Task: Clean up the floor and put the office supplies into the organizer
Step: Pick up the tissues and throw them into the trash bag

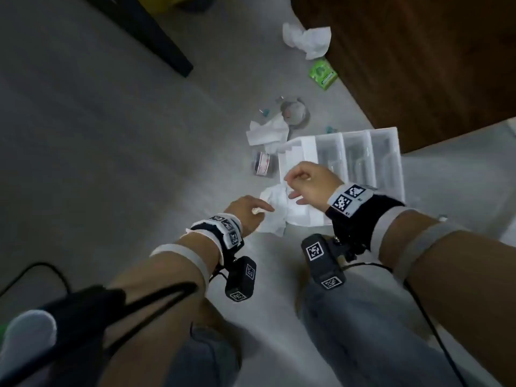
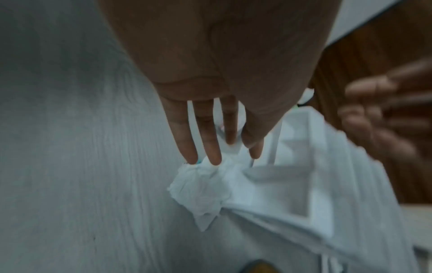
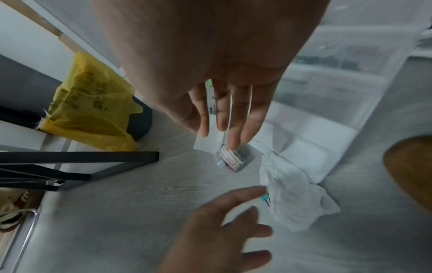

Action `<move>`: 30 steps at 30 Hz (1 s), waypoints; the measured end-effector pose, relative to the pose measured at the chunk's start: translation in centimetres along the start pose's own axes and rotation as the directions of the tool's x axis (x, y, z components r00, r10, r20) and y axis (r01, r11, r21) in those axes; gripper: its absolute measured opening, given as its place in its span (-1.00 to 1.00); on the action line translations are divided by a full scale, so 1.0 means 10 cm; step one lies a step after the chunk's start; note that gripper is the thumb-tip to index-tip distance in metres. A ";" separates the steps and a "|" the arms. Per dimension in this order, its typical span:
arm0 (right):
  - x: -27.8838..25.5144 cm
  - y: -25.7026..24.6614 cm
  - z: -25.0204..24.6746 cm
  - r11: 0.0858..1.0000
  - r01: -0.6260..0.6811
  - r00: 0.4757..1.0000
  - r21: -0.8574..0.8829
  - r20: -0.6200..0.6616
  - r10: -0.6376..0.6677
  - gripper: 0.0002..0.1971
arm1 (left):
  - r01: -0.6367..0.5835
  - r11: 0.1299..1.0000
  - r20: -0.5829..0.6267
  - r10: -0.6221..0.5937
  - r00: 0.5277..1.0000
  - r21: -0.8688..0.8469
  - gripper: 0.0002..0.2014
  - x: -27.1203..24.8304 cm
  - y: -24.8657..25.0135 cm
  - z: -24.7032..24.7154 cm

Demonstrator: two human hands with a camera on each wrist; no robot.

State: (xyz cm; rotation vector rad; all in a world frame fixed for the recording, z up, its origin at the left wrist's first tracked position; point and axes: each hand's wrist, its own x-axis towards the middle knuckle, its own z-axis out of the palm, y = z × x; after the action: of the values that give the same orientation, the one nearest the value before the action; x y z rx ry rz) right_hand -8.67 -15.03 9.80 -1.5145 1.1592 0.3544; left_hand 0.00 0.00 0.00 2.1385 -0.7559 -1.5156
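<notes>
A crumpled white tissue [image 1: 275,212] [image 2: 203,186] [image 3: 294,194] lies on the grey floor against the near corner of the clear divided organizer [image 1: 363,152] [image 2: 311,166] [image 3: 339,92]. My left hand [image 1: 265,210] [image 2: 217,157] reaches it with straight fingers, and the tips touch its edge. A small teal clip [image 3: 265,198] peeks out beside the tissue at that index finger. My right hand [image 1: 291,188] [image 3: 222,133] hovers above the organizer's near-left corner with its fingers extended, holding nothing. A small clear box with a red-and-white label [image 1: 262,164] [image 3: 230,159] sits just beyond.
Farther off lie a flat tissue [image 1: 268,132], a tape roll [image 1: 296,111], teal clips [image 1: 331,129], a green packet [image 1: 322,72] and another crumpled tissue [image 1: 307,40]. A wooden cabinet [image 1: 418,65] bounds the right. A black table leg [image 3: 93,157] and a yellow-lined bin [image 3: 88,103] stand left.
</notes>
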 end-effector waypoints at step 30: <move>0.65 -0.30 -0.68 0.988 0.034 0.999 0.151 -0.002 -0.035 -0.77 | 0.039 0.982 -0.313 0.022 0.949 0.185 -0.73 0.70 0.74 -0.50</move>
State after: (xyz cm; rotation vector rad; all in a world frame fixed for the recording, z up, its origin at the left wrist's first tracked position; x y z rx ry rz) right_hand -5.63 -24.37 8.76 -1.3999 1.1324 0.2380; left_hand 5.12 -10.07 1.07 2.4470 -0.8018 -1.1011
